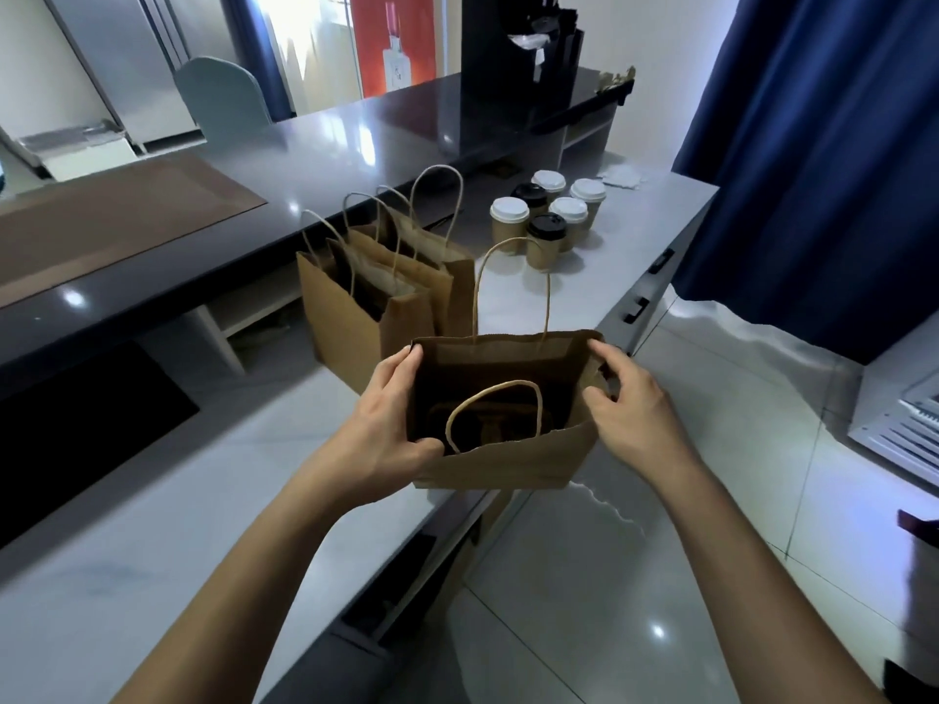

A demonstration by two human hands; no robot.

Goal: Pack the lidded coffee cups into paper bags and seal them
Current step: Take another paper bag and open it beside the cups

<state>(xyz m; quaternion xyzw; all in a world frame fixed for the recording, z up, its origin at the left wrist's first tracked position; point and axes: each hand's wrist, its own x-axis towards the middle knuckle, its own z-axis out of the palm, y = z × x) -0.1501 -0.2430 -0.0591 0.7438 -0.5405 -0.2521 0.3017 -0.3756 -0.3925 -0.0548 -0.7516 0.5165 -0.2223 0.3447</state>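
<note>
I hold an open brown paper bag (pixel 508 462) at the counter's near edge, its mouth facing me. My left hand (pixel 391 424) grips the bag's left rim, thumb inside and fingers along the edge. My right hand (pixel 627 398) pinches the right rim. One twine handle stands up at the back, the other droops into the mouth. I see no cup inside the dark interior. Several lidded coffee cups (pixel 546 215), with white and black lids, stand clustered on the counter behind. Three more open paper bags (pixel 355 317) stand upright to the left of my bag.
The white counter (pixel 152 525) runs from lower left to upper right, with a raised dark bar top (pixel 330 144) behind it. A black machine (pixel 518 68) stands at the far end. Blue curtain (pixel 813 144) and tiled floor (pixel 660 551) lie to the right.
</note>
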